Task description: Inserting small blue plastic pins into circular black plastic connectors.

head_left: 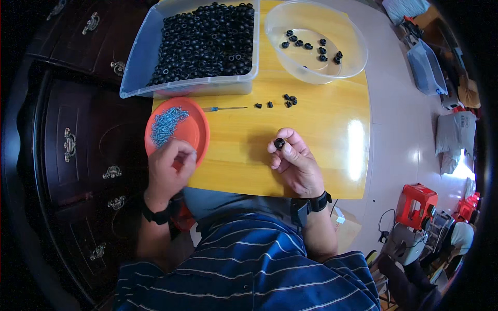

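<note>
My right hand (301,168) is raised over the near part of the yellow table, with a small round black plastic part (279,143) pinched between thumb and fingertips. My left hand (173,168) hovers at the near rim of an orange plate (198,127), its fingers curled together. Whether anything sits between those fingertips is hidden. A heap of small silvery screws (167,124) covers the plate's left part. Just right of the plate lies a screwdriver (225,109) with a blue handle. Several short black cylindrical pieces (289,100) lie beyond my right hand.
A large clear bin (202,85) full of black rings stands at the far left of the table (233,173). Beside it, a clear round tub (353,65) holds several black parts. Dark drawers (88,140) flank the left; a red-topped machine (416,206) stands at right.
</note>
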A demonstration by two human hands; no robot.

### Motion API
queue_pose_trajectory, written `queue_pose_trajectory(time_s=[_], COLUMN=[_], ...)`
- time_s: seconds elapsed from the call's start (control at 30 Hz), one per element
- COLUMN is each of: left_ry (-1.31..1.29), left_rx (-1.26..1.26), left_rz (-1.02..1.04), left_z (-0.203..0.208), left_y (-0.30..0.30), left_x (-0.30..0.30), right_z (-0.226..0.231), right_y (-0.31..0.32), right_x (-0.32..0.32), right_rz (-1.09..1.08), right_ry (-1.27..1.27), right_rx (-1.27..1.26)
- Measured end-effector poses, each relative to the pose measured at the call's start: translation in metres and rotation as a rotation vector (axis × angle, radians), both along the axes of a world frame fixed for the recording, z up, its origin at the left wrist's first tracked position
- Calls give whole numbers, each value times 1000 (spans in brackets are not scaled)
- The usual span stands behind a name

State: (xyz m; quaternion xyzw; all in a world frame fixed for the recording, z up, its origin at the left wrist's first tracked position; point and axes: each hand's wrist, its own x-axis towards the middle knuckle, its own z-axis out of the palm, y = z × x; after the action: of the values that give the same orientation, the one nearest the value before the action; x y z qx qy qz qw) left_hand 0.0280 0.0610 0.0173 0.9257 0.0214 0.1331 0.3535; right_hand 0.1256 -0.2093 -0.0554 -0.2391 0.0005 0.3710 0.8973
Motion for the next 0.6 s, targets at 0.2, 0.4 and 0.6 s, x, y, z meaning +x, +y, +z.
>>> queue_pose_trajectory(time_s=[0.2,0.4,0.6], left_ry=[35,31,-52], left_rx=[-184,-234,-212], left_rz=[-204,-228,-275], left_z=[7,18,24], left_y=[-60,-93,-104], left_x=[22,51,64], right_z=[-6,-13,-13], right_y=[-5,-5,-4], right_x=[3,7,4], right_rz=[3,22,40], right_ry=[91,74,23], right_rx=[198,238,200])
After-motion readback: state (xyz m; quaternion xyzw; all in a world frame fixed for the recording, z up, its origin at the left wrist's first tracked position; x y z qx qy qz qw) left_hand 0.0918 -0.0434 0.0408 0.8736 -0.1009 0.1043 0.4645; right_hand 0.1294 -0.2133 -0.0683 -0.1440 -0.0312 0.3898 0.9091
